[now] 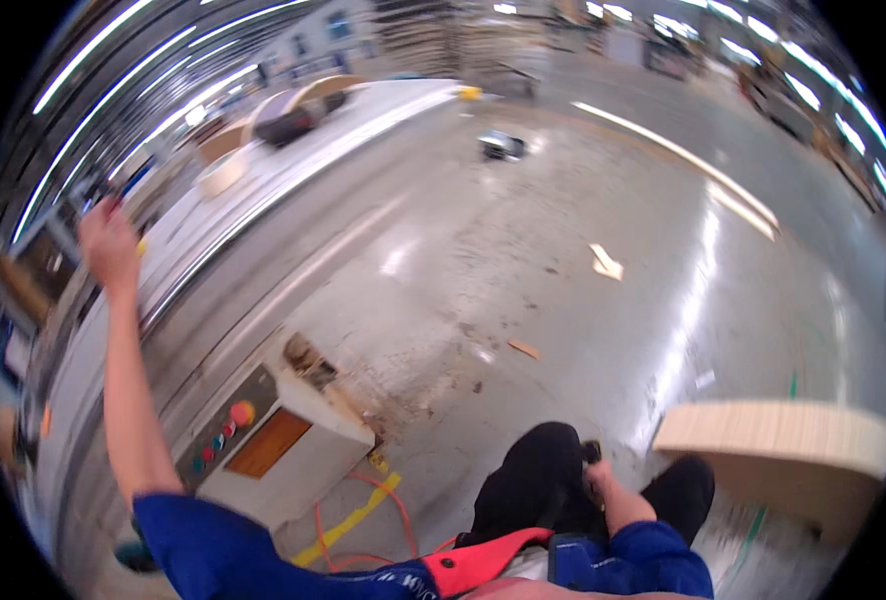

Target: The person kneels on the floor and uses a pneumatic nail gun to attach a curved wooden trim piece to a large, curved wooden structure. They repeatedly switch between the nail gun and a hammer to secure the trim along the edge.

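Observation:
My left arm reaches out over the long grey machine table (188,225). My left hand (110,245) is closed at its left side, blurred by motion. A reddish spot shows at its fingers, but I cannot make out what they hold. Low in front of my body, between my dark trouser legs, my right hand (603,483) is closed around a small black object (591,452), possibly a tool. Its kind is not clear, since the fingers and trousers hide most of it.
A control box (273,440) with coloured buttons juts from the machine. An orange hose (403,515) lies beside it. Curved wooden pieces (333,88) rest on the table's far end. Wood scraps (605,262) and long strips (683,160) lie on the floor. A thick curved wooden panel (778,435) stands at right.

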`<action>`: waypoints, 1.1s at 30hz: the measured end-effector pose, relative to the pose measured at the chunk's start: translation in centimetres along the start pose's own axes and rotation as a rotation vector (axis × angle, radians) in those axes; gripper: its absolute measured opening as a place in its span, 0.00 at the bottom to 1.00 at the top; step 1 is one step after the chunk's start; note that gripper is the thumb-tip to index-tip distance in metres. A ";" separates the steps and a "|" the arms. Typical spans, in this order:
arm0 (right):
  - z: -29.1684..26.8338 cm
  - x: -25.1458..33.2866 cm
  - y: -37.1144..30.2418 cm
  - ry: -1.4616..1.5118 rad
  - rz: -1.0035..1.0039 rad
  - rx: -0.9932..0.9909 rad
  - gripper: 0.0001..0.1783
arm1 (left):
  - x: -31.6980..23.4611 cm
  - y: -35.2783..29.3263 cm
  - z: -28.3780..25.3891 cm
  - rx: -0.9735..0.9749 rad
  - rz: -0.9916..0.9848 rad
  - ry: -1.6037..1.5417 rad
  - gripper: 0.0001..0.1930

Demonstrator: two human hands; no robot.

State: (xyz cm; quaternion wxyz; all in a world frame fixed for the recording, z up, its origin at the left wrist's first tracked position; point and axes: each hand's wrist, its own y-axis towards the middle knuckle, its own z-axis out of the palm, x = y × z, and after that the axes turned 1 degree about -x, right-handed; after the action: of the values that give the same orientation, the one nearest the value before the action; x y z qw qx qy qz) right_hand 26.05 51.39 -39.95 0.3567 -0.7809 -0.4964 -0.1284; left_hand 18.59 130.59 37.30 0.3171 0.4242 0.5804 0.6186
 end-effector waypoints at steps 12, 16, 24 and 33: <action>3.9 2.0 -1.8 -0.269 0.051 0.349 0.10 | -45.7 -44.5 -13.9 2.026 -0.985 -1.370 0.13; 4.8 6.4 -2.8 0.259 0.180 0.236 0.24 | -52.8 -55.3 -13.5 2.385 -0.331 -1.231 0.22; 4.8 -2.8 -2.8 0.287 -0.018 0.166 0.35 | -63.8 -58.9 -17.7 2.574 -0.445 -1.329 0.23; -4.7 -2.2 -6.5 0.278 0.201 -0.061 0.45 | -74.1 -60.9 -24.1 2.588 -1.318 -1.589 0.25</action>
State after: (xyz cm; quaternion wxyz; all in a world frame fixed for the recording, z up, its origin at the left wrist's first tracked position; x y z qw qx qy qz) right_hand 20.07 48.31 -35.03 0.4090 -0.8118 -0.3575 -0.2142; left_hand 23.54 61.79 -33.59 -0.1660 -0.2769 -0.4496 0.8328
